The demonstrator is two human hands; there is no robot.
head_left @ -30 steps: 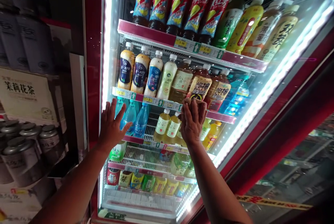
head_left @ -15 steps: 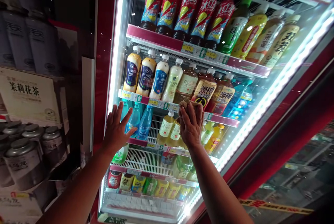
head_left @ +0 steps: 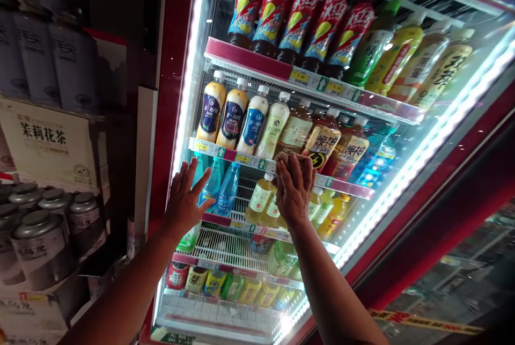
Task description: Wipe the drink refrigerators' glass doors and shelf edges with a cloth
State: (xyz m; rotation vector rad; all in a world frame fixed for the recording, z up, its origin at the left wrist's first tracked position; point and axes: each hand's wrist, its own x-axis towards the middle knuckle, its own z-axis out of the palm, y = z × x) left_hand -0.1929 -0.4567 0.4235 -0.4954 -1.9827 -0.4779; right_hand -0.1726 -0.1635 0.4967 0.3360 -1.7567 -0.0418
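Observation:
My right hand is pressed on a brown cloth against the glass front of a lit drinks fridge. The cloth mostly hides under the palm and fingers, with an edge showing above the fingertips. My left hand is open with fingers spread, up at the left side of the glass; firm contact cannot be told. Behind the left hand stand blue bottles. Around the right hand, behind the glass, are pale yellow bottles below and an amber drink bottle to the upper right.
Red-labelled bottles line the fridge's top shelf. Small packs stand on a low shelf. A bright light strip runs down the left edge. Further left are metal tins and a tea box.
The view has shifted slightly, so the fridge sits further right in the picture. My right hand and the cloth have slid slightly left across the glass. The left hand stays spread.

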